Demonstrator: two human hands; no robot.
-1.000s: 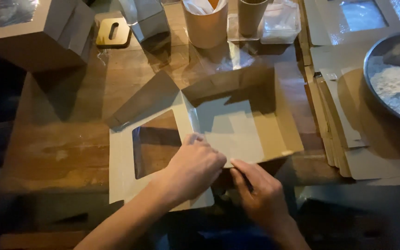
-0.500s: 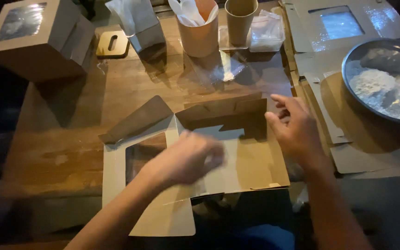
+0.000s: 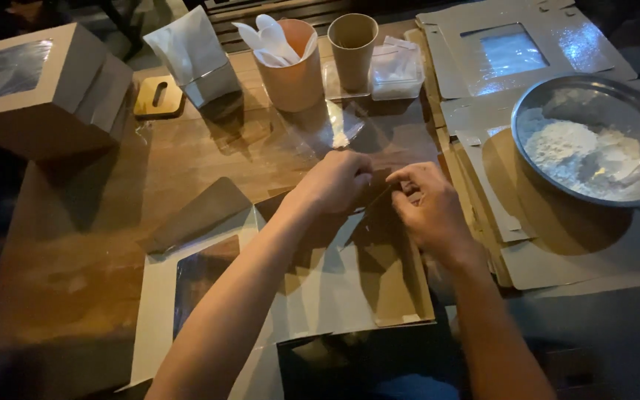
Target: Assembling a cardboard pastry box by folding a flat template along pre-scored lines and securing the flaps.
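Light, creasable half-folded box (image 3: pixel 350 281): far wall at 12 o'clock pinched by left hand (image 3: pixel 338 181) and right hand (image 3: pixel 431 207).

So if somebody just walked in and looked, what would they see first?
Probably the two hands in the middle: the left hand and right hand meet at the far edge of a half-folded brown cardboard box with a window flap. Next, the shiny metal bowl of white flour on the right, sitting on a stack of flat boxes. A finished windowed box stands at the far left.
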